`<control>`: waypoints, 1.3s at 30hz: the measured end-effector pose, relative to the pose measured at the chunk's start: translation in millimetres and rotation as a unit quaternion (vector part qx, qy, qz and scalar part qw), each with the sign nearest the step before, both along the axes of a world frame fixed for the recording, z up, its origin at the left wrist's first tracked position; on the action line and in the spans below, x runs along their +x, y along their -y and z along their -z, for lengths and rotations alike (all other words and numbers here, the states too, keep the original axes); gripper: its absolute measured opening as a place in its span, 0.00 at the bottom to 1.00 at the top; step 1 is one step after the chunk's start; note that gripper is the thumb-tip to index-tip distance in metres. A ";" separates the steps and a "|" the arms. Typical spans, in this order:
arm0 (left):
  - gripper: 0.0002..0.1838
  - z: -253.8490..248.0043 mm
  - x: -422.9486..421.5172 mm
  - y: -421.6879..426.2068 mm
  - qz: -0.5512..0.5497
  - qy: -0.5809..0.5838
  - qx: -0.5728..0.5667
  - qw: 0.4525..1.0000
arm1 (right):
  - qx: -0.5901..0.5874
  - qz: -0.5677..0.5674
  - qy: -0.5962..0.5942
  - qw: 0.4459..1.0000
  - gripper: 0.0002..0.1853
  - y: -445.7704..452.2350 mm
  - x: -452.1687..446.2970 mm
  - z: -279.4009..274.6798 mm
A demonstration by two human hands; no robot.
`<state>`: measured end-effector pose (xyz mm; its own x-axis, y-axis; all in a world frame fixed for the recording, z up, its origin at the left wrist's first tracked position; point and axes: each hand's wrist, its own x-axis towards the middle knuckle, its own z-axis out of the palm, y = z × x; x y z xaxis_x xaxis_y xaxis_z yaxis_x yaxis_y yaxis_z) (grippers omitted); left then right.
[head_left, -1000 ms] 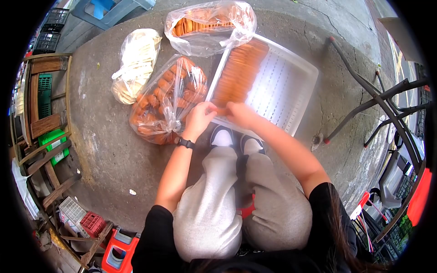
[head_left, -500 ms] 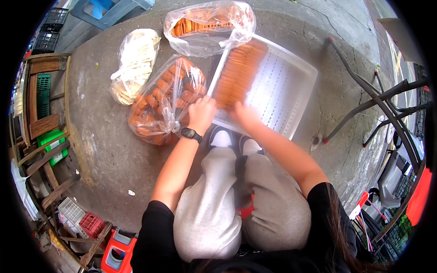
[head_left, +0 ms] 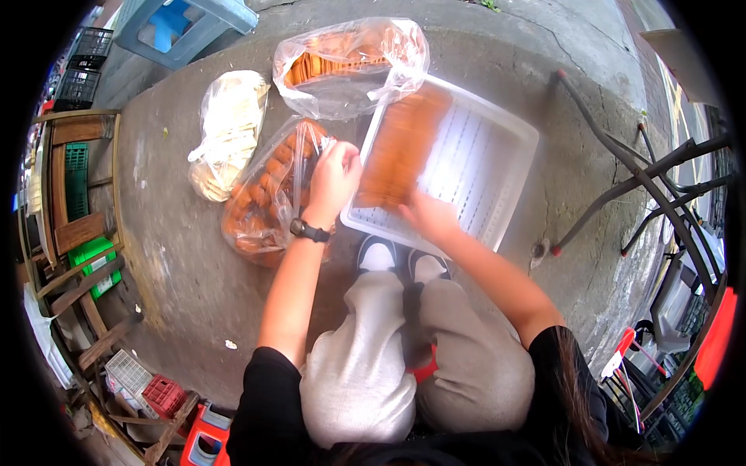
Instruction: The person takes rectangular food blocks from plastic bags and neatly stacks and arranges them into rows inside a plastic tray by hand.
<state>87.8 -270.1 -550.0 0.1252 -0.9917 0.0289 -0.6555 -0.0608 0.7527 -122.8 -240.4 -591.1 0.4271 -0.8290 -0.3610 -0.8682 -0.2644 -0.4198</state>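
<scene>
A white plastic tray [head_left: 497, 186] with slotted lines in its floor lies before my feet. Along its left side runs a row of thin orange-brown slices [head_left: 400, 151], blurred. My right hand [head_left: 431, 217] touches the near end of this row; its fingertips are smeared and partly hidden. Left of the tray, my left hand [head_left: 336, 180], a black watch on its wrist, is closed above the right side of a clear bag [head_left: 268, 194] of orange-brown rolled pieces. What its curled fingers hold, if anything, is hidden. Some bag plastic shows beside the fingers.
Beyond the tray's far left corner lies another clear bag [head_left: 350, 66] of orange slices. A bag of pale flat pieces [head_left: 229, 132] lies at left. Dark metal legs [head_left: 622, 147] stand at right, a blue stool [head_left: 183, 31] at far left, wooden chair parts [head_left: 81, 233] at left.
My left hand has moved slightly left, off the tray's edge and over the bag. My right hand has shifted a little right and toward me, staying by the near end of the row.
</scene>
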 end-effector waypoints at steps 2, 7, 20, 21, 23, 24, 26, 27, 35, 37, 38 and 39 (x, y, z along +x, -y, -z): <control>0.05 2.7 4.9 26.1 -0.018 -0.050 -0.038 0.998 | 0.023 0.004 0.029 0.999 0.17 2.4 -1.6 -4.2; 0.09 54.5 46.6 110.4 -0.066 -0.164 -0.015 0.984 | 0.054 0.006 0.100 0.994 0.12 8.0 -1.3 -14.8; 0.20 62.4 95.1 200.0 -0.146 0.361 0.120 0.913 | 0.145 0.046 0.216 0.965 0.11 28.3 -20.3 -13.9; 0.24 59.2 100.3 202.8 -0.179 0.307 0.189 0.916 | 0.150 0.047 0.220 0.963 0.11 28.9 -22.4 -12.4; 0.24 58.9 99.0 199.1 -0.194 0.428 0.133 0.873 | 0.153 0.049 0.225 0.961 0.11 28.7 -26.4 -8.7; 0.24 47.6 92.4 195.9 -0.200 0.485 0.103 0.845 | 0.151 0.050 0.226 0.961 0.11 27.8 -28.1 -6.1; 0.28 38.6 85.2 195.9 -0.191 0.480 0.125 0.847 | 0.155 0.058 0.228 0.960 0.11 25.0 -30.8 -4.5; 0.29 41.8 88.1 195.6 -0.202 0.466 0.114 0.854 | 0.159 0.063 0.228 0.958 0.11 24.6 -31.9 -5.0; 0.27 81.4 141.6 202.5 -0.137 0.421 0.069 0.894 | 0.184 0.084 0.227 0.953 0.10 27.1 -34.6 -3.5; 0.24 73.0 137.6 200.2 -0.121 0.419 0.074 0.897 | 0.181 0.092 0.243 0.949 0.10 27.5 -34.4 -3.0; 0.22 57.8 124.9 197.4 -0.120 0.425 0.081 0.894 | 0.180 0.090 0.240 0.950 0.10 27.7 -33.9 -3.0; 0.21 47.0 114.0 195.9 -0.119 0.430 0.088 0.890 | 0.178 0.089 0.236 0.951 0.10 28.0 -33.5 -2.9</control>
